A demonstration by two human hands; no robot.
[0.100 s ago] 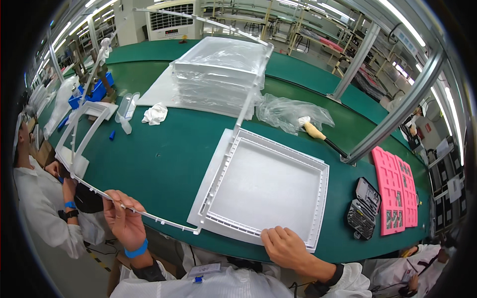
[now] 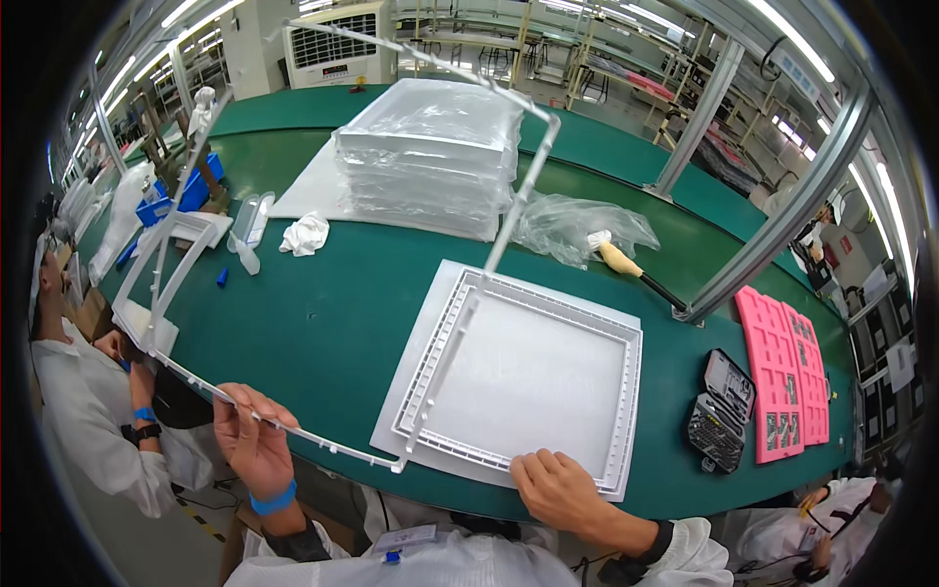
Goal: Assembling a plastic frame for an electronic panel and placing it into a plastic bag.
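Note:
My left hand [image 2: 256, 455] pinches the near bar of a large, thin white rectangular frame [image 2: 337, 447], raised and tilted above the table. Small tabs line its bars. Its right bar crosses over a thicker white rectangular frame [image 2: 628, 401] with a ribbed rim, lying on a white sheet [image 2: 384, 438]. Closed over that thicker frame's near edge are the fingers of my right hand [image 2: 567, 494]; its fingertips are partly hidden.
On the green table [image 2: 293, 347] stand plastic-wrapped white panels [image 2: 425, 161]. A wood-handled tool [image 2: 621, 260], an open bit case [image 2: 722, 411] and pink trays [image 2: 778, 391] lie to the right. A metal post [image 2: 782, 205] rises there. A co-worker [image 2: 83, 411] is at left.
The thin frame has shifted slightly right and toward me at its right end, and my left hand has moved a little right and down with it. My right hand stays nearly in place.

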